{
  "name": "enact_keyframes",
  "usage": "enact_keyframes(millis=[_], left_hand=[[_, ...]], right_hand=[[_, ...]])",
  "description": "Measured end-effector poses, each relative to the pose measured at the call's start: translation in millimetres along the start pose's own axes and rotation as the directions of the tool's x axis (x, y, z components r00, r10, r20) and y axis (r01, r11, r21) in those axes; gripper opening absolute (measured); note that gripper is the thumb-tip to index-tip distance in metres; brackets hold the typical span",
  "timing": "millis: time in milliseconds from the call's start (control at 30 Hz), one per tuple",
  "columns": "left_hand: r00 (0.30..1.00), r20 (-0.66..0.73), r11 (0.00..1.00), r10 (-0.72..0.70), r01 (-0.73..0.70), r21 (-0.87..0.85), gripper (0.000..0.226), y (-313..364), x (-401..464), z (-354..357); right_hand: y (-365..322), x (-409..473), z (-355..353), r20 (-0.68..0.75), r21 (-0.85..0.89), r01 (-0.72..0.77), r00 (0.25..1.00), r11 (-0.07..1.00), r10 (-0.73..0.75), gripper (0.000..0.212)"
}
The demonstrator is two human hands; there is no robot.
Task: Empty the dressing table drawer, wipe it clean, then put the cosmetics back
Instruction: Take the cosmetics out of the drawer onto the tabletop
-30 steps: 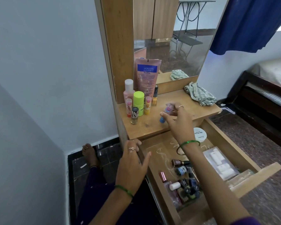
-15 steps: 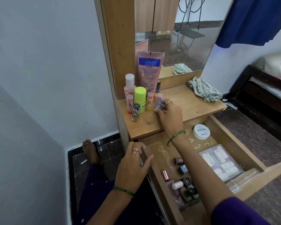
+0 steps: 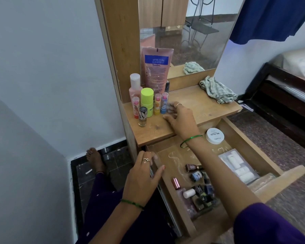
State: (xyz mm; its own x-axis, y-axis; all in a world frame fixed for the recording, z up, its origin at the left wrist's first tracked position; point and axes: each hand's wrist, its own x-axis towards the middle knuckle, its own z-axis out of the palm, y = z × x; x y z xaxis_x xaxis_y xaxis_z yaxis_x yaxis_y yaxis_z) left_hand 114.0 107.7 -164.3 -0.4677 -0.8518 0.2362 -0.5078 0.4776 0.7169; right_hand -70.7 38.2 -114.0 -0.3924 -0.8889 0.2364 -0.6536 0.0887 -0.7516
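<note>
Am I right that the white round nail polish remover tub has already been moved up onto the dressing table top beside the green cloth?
Not quite: the head view shows the white round tub inside the open drawer, at its back. The green cloth does lie on the table top.

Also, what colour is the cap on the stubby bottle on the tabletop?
Lime green cap, clearest in the head view.

The right hand's (image 3: 180,117) fingertips (image 3: 172,108) are blurring beside the blue-capped tube (image 3: 164,102), so whether they are touching it is unclear. The right forearm is covering part of the nail polish bottles (image 3: 200,192) in the drawer (image 3: 278,175), and their labels are reading too small. The Vaseline tube (image 3: 156,67) is hiding most of a dark slim bottle (image 3: 167,86). The bed (image 3: 292,71) and blue curtain (image 3: 271,16) are running off the frame's edge.
</note>
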Motion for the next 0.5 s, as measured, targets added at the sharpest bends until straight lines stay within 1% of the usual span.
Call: enact_keyframes(millis=[100, 200, 233, 300, 333, 400, 433, 467, 500], left_hand=[[0.998, 0.025, 0.999, 0.049, -0.049, -0.010, 0.021, 1, 0, 1], [0.993, 0.061, 0.995, 0.099, -0.099, -0.001, 0.019, 5, 0, 8], [0.991, 0.065, 0.993, 0.117, -0.118, 0.012, 0.019, 7, 0, 11], [0.985, 0.075, 0.987, 0.157, -0.160, 0.033, 0.021, 14, 0, 17], [0.981, 0.088, 0.984, 0.171, -0.175, 0.039, 0.021, 19, 0, 20], [0.975, 0.153, 0.984, 0.160, -0.170, 0.055, 0.021, 27, 0, 24], [0.971, 0.197, 0.987, 0.136, -0.150, 0.061, 0.021, 30, 1, 26], [0.965, 0.240, 0.988, 0.111, -0.132, 0.076, 0.019, 32, 2, 28], [0.955, 0.282, 0.986, 0.094, -0.129, 0.108, 0.017, 34, 4, 28]], right_hand=[[6, -17, -25, 0.058, 0.003, -0.017, 0.998, 1.000, 0.017, 0.039], [7, -48, -60, 0.057, -0.041, 0.020, 0.998, 0.999, -0.018, 0.022], [8, -60, -71, 0.084, -0.051, 0.017, 0.996, 0.999, -0.012, 0.015], [14, -79, -86, 0.205, -0.077, -0.041, 0.977, 0.996, 0.056, 0.008], [22, -86, -88, 0.284, -0.143, -0.074, 0.952, 0.987, 0.113, 0.008], [46, -97, -85, 0.424, -0.370, -0.099, 0.867, 0.924, 0.263, 0.007], [56, -101, -81, 0.463, -0.466, -0.095, 0.821, 0.880, 0.333, 0.015], [63, -104, -78, 0.487, -0.514, -0.093, 0.787, 0.853, 0.379, 0.024], [69, -107, -74, 0.504, -0.522, -0.098, 0.766, 0.847, 0.399, 0.030]])
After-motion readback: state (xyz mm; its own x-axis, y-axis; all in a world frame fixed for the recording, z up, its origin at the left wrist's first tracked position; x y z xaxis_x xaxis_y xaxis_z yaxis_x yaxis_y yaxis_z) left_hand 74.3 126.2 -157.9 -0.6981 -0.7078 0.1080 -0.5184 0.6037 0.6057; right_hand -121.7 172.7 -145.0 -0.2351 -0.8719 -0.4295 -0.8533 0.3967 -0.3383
